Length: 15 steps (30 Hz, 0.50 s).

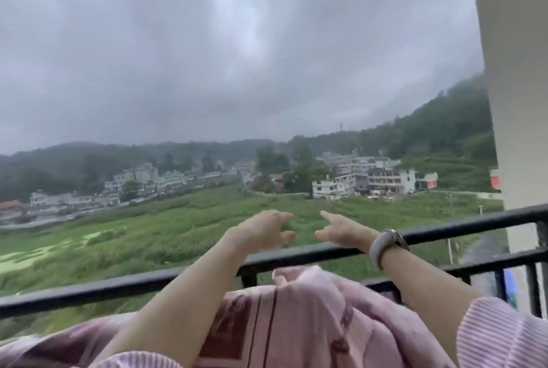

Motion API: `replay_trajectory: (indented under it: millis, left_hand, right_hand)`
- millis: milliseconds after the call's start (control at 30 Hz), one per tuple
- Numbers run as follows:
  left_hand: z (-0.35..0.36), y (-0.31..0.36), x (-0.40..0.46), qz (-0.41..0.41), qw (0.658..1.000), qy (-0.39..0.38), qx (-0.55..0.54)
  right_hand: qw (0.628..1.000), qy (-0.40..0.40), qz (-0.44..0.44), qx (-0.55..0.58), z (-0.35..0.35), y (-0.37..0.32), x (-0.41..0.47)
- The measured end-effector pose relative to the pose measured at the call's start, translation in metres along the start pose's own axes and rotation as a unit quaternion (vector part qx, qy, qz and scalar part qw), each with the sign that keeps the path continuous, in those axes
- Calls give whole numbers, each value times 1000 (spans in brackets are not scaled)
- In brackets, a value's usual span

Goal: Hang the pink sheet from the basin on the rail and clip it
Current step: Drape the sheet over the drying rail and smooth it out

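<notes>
Hands are reaching out past the rail [296, 256], left hand [261, 229] and right hand [338, 229] loosely spread, gripping nothing; next we are needing to grasp the pink sheet [311, 317] bunched near us.

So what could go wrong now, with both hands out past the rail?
1. Neither the left hand nor the right hand holds the pink sheet, which is bunched between the arms; it may slide down.
2. Beyond the black rail is open drop.
3. Dark clouds suggest rain.
</notes>
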<state>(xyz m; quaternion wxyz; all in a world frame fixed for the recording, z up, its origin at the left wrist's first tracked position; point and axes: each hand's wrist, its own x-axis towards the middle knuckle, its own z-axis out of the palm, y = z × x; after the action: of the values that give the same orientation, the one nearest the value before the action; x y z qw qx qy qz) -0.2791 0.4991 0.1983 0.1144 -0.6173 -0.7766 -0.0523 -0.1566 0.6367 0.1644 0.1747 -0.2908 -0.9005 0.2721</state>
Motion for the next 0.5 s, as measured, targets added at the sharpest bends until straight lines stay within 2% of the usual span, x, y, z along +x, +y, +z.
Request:
replay_trajectory:
  millis: [167, 367, 433, 500]
  left_hand:
    - [4, -3, -55, 26, 984, 131, 120]
    - [11, 6, -138, 1, 961, 277, 21]
    - [18, 1, -172, -15, 951, 310, 14]
    - [27, -8, -207, -40, 950, 307, 32]
  right_hand:
    - [992, 55, -109, 35, 35, -24, -34]
    - [955, 139, -259, 46, 54, -58, -102]
    - [933, 176, -313, -21, 66, -59, -123]
    - [903, 210, -352, -130, 84, -59, -139]
